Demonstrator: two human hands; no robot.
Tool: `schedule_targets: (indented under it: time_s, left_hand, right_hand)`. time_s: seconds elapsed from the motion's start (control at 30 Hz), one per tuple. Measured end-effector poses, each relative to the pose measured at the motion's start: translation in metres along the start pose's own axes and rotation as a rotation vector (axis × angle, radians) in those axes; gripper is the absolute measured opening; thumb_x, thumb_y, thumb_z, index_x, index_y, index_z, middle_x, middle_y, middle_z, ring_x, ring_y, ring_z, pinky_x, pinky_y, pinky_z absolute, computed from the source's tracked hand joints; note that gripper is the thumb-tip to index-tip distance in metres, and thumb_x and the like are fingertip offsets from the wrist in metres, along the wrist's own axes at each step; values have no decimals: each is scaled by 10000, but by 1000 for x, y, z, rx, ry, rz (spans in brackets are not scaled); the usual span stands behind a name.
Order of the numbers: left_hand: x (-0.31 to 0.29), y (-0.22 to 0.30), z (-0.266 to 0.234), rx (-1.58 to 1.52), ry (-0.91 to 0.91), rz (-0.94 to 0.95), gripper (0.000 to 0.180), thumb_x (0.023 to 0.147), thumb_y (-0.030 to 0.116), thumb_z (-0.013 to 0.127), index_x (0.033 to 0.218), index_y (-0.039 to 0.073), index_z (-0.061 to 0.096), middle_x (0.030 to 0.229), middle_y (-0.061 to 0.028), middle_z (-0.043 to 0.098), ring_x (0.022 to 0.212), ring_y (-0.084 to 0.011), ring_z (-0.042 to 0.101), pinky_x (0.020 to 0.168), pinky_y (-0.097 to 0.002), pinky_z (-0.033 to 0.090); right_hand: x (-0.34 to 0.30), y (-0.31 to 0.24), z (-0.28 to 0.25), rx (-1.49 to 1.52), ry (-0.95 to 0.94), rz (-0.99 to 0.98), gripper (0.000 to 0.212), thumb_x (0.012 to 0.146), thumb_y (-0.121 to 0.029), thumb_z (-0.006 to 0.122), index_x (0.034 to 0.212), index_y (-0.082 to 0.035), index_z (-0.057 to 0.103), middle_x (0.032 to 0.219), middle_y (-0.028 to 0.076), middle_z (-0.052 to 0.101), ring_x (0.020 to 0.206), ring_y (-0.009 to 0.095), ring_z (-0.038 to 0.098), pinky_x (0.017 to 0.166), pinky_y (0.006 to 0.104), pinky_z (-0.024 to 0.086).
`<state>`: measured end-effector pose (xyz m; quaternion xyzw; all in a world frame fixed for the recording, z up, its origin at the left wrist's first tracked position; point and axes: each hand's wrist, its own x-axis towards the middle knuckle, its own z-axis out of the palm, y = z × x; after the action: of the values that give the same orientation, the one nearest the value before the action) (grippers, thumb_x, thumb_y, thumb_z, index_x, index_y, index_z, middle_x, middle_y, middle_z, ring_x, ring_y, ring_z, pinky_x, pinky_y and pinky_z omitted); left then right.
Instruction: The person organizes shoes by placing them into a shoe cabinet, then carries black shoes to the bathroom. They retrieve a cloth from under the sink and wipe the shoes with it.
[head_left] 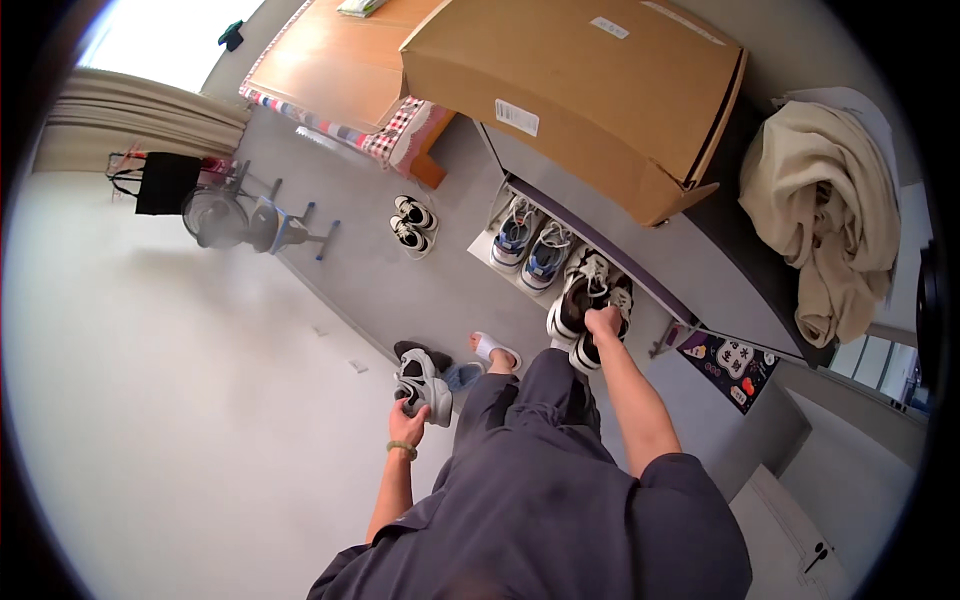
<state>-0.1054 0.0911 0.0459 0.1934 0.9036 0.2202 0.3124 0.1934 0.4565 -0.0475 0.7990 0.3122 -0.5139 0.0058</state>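
Observation:
My left hand (pixel 408 422) is closed on a grey-and-white sneaker (pixel 424 388), held out beside my left leg. Whether a second shoe is in that grip I cannot tell. My right hand (pixel 604 322) grips a pair of black-and-white sneakers (pixel 574 308) at the front of the open shoe cabinet (pixel 640 268). Left of this pair, blue-and-white sneakers (pixel 545 257) stand side by side on the cabinet's pulled-down shelf. My fingers partly hide the black-and-white pair, so I cannot see whether it rests on the shelf.
A large cardboard box (pixel 580 80) lies on the cabinet top, with a beige cloth (pixel 820 190) to its right. Small black-and-white shoes (pixel 412 225) stand on the floor. A blue slipper (pixel 464 376) is near my white-slippered foot (pixel 497 350). A fan (pixel 216 216) stands far left.

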Motion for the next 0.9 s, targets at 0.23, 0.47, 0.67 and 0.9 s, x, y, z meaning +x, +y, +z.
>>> schedule_targets:
  time_s: [0.23,0.47,0.67,0.9]
  left_hand:
    - [-20,48,-1,264,29,449,455,783,228,792,1139,0,623,1099,-200,636,1082,-386,565,950,-434,465]
    - [-48,91,-13,434,107,607,369,749,91,774,1085,35,634,1010,-135,619,1025,-366,557,909,-448,458]
    - [-52,126,-4,388,3,677,377,762,98,763,1110,45,627,993,-132,617,1009,-360,560,912,-456,448]
    - [-69,150,2,437,-160,691,381,773,146,767,1108,31,626,992,-131,621,986,-347,571,887,-438,461]
  right_hand:
    - [63,14,5,-269,-18,-243,557,873,-337,572,1212,102,627,1263,333,606,1183,444,599,992,501,480]
    - [0,93,18,-231,506,-514,972,741,-513,807,1495,-128,328,1385,264,478,1297,473,417,1025,595,401]
    - [19,106,25,22,249,-426,1033,733,-298,860,1560,-250,242,1381,291,480,1214,457,535,1012,513,458]
    - [22,92,16,-13,349,-432,925,844,-226,787,1571,-220,215,1414,251,436,1219,418,547,967,486,516]
